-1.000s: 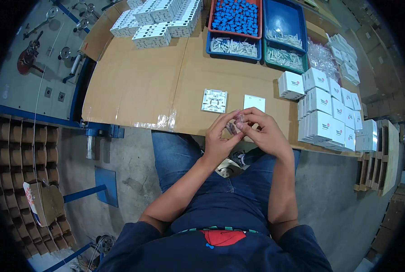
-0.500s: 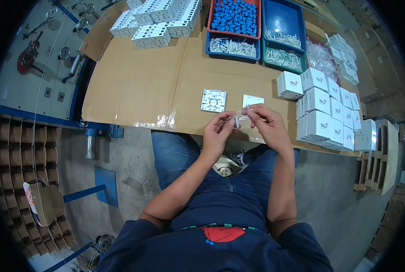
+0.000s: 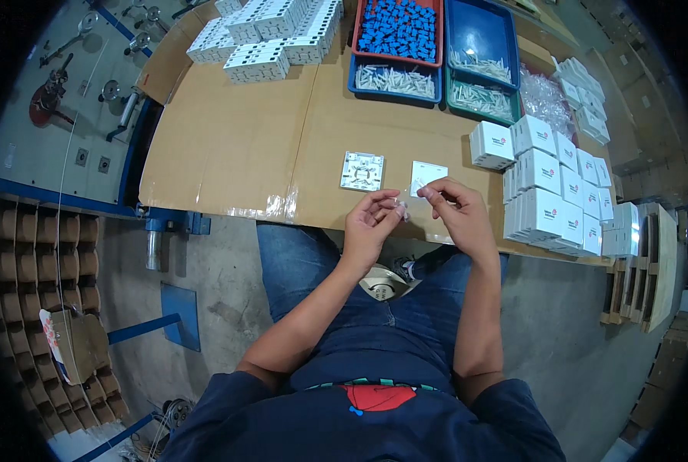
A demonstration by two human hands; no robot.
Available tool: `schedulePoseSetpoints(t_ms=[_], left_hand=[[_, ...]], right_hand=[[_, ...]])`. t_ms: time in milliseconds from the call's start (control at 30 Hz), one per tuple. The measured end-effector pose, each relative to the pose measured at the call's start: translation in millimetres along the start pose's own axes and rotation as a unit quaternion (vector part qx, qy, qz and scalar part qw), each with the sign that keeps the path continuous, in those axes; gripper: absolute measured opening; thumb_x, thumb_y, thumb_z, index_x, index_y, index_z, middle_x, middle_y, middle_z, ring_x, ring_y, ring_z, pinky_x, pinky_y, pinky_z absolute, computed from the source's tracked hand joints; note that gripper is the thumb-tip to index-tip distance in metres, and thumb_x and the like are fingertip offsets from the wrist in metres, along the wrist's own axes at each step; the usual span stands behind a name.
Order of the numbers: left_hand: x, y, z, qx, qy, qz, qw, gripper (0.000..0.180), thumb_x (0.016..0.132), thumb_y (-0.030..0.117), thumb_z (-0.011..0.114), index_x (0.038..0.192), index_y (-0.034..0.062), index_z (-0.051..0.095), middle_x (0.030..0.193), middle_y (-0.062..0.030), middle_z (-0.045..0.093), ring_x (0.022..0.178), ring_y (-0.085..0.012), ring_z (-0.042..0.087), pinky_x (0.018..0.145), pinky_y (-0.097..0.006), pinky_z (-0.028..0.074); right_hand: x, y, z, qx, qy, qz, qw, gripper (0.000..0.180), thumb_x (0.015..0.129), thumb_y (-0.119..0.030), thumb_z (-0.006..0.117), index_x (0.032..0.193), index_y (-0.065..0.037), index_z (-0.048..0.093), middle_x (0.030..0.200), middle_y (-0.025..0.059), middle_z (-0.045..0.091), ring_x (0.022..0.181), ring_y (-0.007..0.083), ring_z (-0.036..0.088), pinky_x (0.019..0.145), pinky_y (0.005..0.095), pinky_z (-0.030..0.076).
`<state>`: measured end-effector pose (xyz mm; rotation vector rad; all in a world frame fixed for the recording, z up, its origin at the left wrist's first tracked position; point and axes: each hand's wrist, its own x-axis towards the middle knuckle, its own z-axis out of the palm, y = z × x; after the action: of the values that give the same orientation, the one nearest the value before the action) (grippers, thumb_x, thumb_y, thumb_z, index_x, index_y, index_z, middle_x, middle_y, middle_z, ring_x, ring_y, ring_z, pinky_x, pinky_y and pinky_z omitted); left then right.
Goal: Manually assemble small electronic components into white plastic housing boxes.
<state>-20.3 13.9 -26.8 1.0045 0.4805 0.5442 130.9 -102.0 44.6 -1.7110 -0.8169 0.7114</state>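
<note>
Both hands work at the near edge of the brown cardboard-covered table (image 3: 228, 146). The left hand (image 3: 369, 223) and right hand (image 3: 455, 209) each pinch an end of a small clear plastic bag (image 3: 405, 208), fingers narrowed on it, held just above that near edge. Behind the bag lie a white square plate with holes (image 3: 362, 170) and a plain white square plate (image 3: 429, 177). Stacked small white cartons (image 3: 548, 192) stand to the right on the table, blue plastic trays (image 3: 479, 46) at its far edge
</note>
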Motion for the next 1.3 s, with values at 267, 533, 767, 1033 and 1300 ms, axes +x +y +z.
schedulePoseSetpoints(t_ms=[267,533,767,1033,1300], left_hand=[[1.2,1.8,0.2,0.033,-0.032,0.023,0.999,0.050,0.093,0.001,0.073,0.139,0.0012,0.056,0.124,-0.0093,0.062,0.116,-0.0168,0.062,0.098,-0.032,0.054],[8.9,22.6,10.2,0.401,0.002,0.271,0.875,0.073,0.075,0.009,0.087,0.140,0.0026,0.054,0.137,-0.0133,0.061,0.127,-0.0274,0.060,0.107,-0.039,0.048],[15.2,19.1,11.3,0.360,-0.002,0.274,0.892,0.054,0.076,0.010,0.085,0.126,0.0037,0.066,0.121,-0.0131,0.068,0.108,-0.0290,0.065,0.095,-0.040,0.051],[17.2,22.3,11.8,0.397,-0.018,0.305,0.865,0.067,0.074,0.005,0.085,0.138,0.0062,0.065,0.113,-0.0108,0.067,0.097,-0.0219,0.065,0.084,-0.033,0.054],[13.1,23.8,11.4,0.400,-0.001,0.294,0.868,0.060,0.076,0.006,0.084,0.133,0.0042,0.066,0.110,-0.0114,0.069,0.091,-0.0223,0.063,0.083,-0.034,0.053]], right_hand=[[1.8,2.5,0.7,0.009,0.013,-0.007,1.000,0.018,0.102,-0.016,0.068,0.105,0.001,0.074,0.083,-0.0001,0.063,0.071,0.0066,0.054,0.064,0.0228,0.044],[2.4,2.6,5.5,0.047,-0.033,-0.015,0.998,0.018,0.102,-0.013,0.067,0.108,0.002,0.074,0.096,0.0029,0.069,0.076,0.0078,0.058,0.067,0.0234,0.049],[-0.4,-5.2,3.8,-0.021,-0.057,-0.084,0.995,0.020,0.101,-0.002,0.059,0.114,0.003,0.073,0.107,0.0068,0.071,0.083,0.0094,0.060,0.069,0.0241,0.049],[4.8,4.1,5.4,0.098,-0.030,-0.004,0.995,0.021,0.101,-0.003,0.060,0.117,0.001,0.073,0.104,0.0049,0.074,0.079,0.0077,0.060,0.069,0.0245,0.050],[2.3,5.1,0.6,0.047,-0.042,0.002,0.998,0.020,0.100,-0.003,0.063,0.115,0.000,0.075,0.100,0.0043,0.075,0.081,0.0093,0.064,0.070,0.0255,0.052]])
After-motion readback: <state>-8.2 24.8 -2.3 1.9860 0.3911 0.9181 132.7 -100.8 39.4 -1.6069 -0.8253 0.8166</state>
